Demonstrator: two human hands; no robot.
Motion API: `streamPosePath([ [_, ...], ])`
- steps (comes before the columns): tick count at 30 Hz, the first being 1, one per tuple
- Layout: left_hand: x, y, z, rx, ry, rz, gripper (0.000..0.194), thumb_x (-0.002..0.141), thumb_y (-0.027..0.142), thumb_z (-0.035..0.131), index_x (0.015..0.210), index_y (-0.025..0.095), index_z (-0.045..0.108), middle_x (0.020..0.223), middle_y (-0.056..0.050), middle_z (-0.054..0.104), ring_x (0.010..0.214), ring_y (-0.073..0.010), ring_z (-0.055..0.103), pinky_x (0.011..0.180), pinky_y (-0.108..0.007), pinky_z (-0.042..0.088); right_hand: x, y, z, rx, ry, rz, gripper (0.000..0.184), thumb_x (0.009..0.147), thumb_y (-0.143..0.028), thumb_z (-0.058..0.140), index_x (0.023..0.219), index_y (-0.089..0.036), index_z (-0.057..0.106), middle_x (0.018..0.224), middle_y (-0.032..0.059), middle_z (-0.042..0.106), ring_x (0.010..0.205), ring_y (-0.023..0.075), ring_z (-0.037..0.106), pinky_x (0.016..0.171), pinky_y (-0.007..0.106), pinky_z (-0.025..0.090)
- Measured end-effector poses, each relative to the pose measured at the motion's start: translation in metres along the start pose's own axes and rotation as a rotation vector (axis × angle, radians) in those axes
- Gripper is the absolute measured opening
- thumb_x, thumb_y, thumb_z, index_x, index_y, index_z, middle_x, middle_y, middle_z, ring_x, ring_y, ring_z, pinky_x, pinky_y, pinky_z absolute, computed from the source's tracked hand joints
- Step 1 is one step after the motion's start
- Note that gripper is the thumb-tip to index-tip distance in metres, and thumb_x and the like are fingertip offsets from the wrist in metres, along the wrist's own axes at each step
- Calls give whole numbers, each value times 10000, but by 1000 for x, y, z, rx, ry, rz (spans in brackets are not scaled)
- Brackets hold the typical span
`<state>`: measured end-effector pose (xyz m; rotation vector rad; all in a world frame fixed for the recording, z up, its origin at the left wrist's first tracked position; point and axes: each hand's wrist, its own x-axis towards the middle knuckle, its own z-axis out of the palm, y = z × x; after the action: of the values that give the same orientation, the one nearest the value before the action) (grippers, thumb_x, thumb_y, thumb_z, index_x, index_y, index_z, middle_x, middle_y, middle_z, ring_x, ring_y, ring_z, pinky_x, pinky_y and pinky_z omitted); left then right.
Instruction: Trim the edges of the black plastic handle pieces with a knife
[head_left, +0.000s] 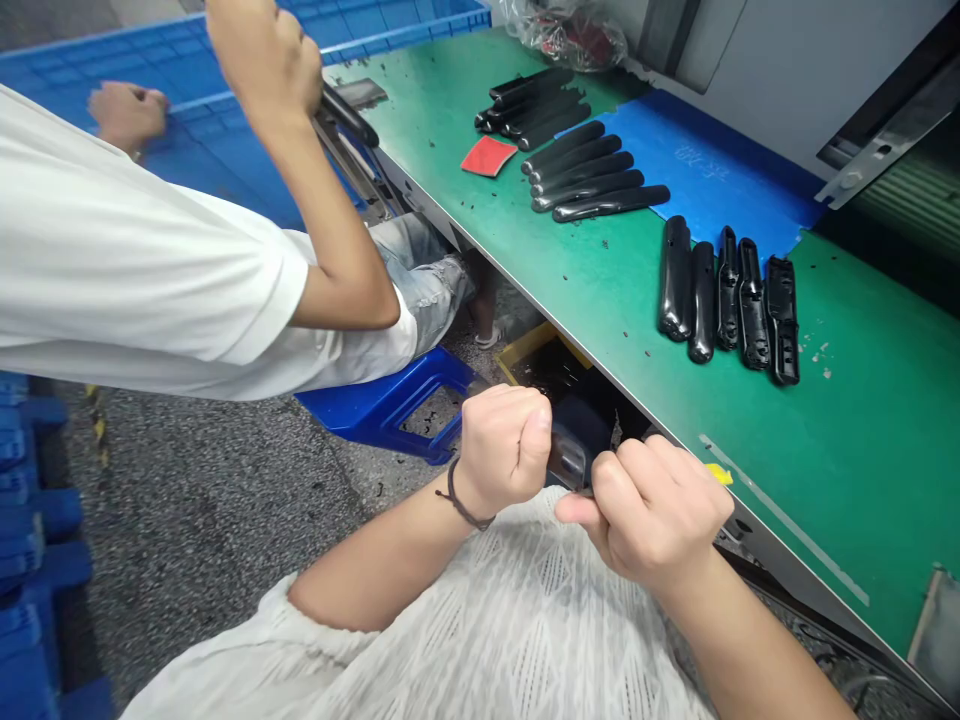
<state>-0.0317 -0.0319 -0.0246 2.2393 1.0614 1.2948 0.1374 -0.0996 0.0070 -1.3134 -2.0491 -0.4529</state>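
The left hand (504, 450) is clenching, the right hand (651, 512) is grasping a small shiny piece (568, 457); writing on the blue mat (697, 155) is not clear to read.

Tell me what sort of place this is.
Probably a factory workstation for small plastic parts: rows of glossy black moulded parts lie on a green bench mat, a blue plastic crate sits nearby, and a co-worker works alongside.
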Motion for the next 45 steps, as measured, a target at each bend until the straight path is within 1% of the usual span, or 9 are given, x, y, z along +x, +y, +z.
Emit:
streamPosePath([
  [7, 3, 8, 6, 11, -253, -365, 520, 1060, 370, 327, 569, 200, 360, 517, 9, 423, 491, -120, 340, 555, -337, 212, -10, 17, 9, -11, 4, -37, 525, 1041, -523, 537, 632, -220, 409, 564, -31, 341, 587, 138, 251, 571, 341, 166],
  [12, 13, 7, 9, 55, -395, -572, 584, 1050, 450, 313, 528, 190, 340, 503, 3, 389, 497, -122, 315, 564, -343, 168, -16, 35, 4, 212, -148, -15, 133, 1031, -218, 542, 902, -200, 570, 671, -22, 503, 629, 131, 389, 588, 301, 270],
  [15, 17, 9, 8, 71, -415, -592, 582, 1037, 445, 329, 514, 190, 345, 499, -1, 383, 493, -125, 322, 566, -340, 167, -15, 42, -2, 186, -270, 63, 222, 1011, -386, 616, 1054, -169, 594, 783, 15, 608, 691, 141, 490, 597, 295, 315],
  [21, 21, 17, 6, 109, -448, -566, 562, 1006, 435, 348, 499, 193, 350, 489, -10, 386, 474, -130, 316, 553, -338, 160, -1, 41, -2, 104, -290, 78, 502, 1001, -658, 510, 835, -189, 578, 721, 15, 585, 654, 138, 473, 572, 308, 269],
  [27, 20, 18, 8, 60, -440, -574, 547, 1020, 424, 339, 520, 200, 339, 514, -2, 361, 490, -128, 316, 553, -337, 165, 6, 39, 1, -25, -196, -6, 546, 995, -611, 567, 644, -207, 456, 604, -19, 424, 603, 131, 310, 554, 322, 178],
  [36, 14, 14, 23, -345, -449, -710, 542, 1052, 485, 304, 581, 219, 291, 532, 22, 348, 518, -120, 309, 540, -317, 249, -7, 36, 23, -281, 52, -70, 525, 1016, -577, 552, 644, -211, 494, 577, -16, 390, 612, 149, 260, 556, 332, 154],
  [40, 12, 5, 30, -511, -420, -837, 571, 1041, 535, 316, 566, 219, 302, 515, 31, 330, 519, -120, 304, 532, -317, 268, -15, 38, 29, -89, 41, -124, 371, 1009, -444, 620, 729, -216, 532, 576, -34, 429, 591, 139, 304, 555, 331, 199],
  [43, 13, 1, 27, -438, -389, -827, 594, 1041, 535, 312, 540, 217, 304, 499, 21, 347, 506, -123, 315, 531, -320, 265, -15, 42, 21, 105, -41, 39, 56, 1020, -234, 578, 991, -196, 607, 698, -19, 562, 631, 130, 438, 592, 294, 317],
  [45, 15, 2, 22, -294, -349, -749, 576, 1041, 483, 311, 533, 213, 325, 510, 9, 378, 514, -127, 330, 539, -322, 254, -10, 45, 11, 197, -157, 159, 94, 1022, -262, 579, 1076, -187, 598, 795, 4, 614, 683, 128, 514, 622, 277, 371],
])
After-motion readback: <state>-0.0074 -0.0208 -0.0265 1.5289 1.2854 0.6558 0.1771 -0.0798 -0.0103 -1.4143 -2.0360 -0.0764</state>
